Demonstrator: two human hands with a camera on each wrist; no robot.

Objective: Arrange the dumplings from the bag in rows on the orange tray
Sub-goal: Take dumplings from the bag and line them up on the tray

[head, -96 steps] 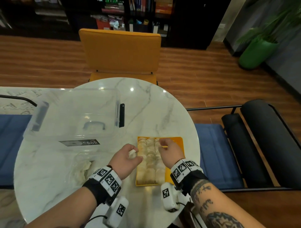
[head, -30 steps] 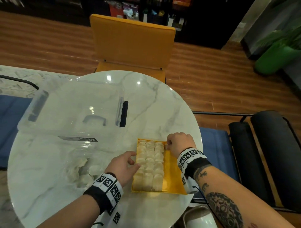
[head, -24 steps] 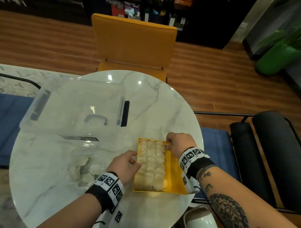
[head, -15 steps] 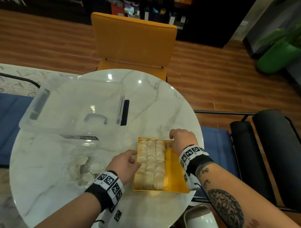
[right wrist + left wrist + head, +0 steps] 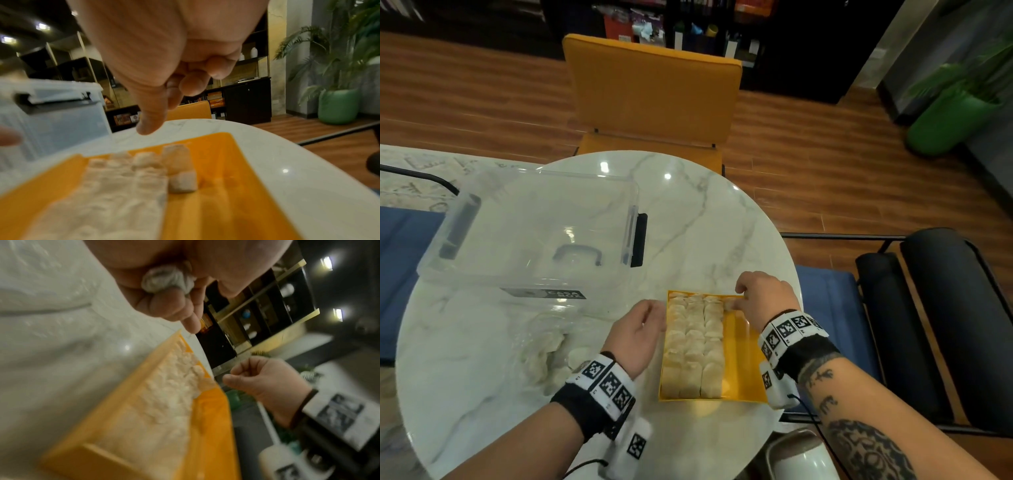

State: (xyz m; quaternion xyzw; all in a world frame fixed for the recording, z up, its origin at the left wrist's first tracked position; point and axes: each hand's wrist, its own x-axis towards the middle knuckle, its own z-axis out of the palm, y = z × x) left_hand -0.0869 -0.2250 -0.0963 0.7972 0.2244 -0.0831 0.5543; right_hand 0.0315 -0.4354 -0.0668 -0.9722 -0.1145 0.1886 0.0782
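Observation:
The orange tray [image 5: 741, 363] lies at the table's near right, with dumplings [image 5: 693, 342] packed in three rows along its left side. A fourth row starts at the far end with two dumplings [image 5: 177, 157]. My right hand [image 5: 739, 299] hovers over that far end with fingers curled and thumb pointing down, holding nothing. Beside the tray's left edge, my left hand [image 5: 654, 315] grips one dumpling [image 5: 166, 280] in its curled fingers. The clear bag [image 5: 548, 349] with more dumplings lies left of my left wrist.
A clear plastic box [image 5: 534, 226] with dark latches fills the table's far left. An orange chair [image 5: 654, 96] stands behind the round marble table [image 5: 705, 212]. A white vessel [image 5: 801, 455] sits below the table's near edge. The tray's right strip is bare.
My right hand has shifted a little toward the tray's far right corner and no longer holds a dumpling. My left hand has stayed by the tray's left edge.

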